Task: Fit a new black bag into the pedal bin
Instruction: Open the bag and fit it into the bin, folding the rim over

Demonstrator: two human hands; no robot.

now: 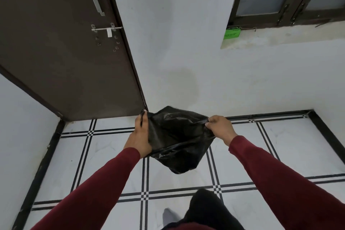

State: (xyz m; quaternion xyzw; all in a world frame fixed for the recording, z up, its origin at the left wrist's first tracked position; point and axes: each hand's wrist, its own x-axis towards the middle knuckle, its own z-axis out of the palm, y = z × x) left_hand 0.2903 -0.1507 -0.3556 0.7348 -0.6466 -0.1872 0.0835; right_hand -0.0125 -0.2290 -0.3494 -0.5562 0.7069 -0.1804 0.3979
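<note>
A crumpled black plastic bag [177, 136] hangs in the air in front of me, above the tiled floor. My left hand [139, 136] grips its left edge, fingers tucked into the folds. My right hand [219, 127] pinches the right edge at the top. The bag is stretched between both hands and sags down towards the lower right. No pedal bin is in view.
A dark brown door [65, 43] with a metal handle and bolt stands at the left. White walls meet in a corner ahead. A window with a sill [280, 33] holding a green box [231, 33] is at the upper right. My leg [203, 209] shows at the bottom.
</note>
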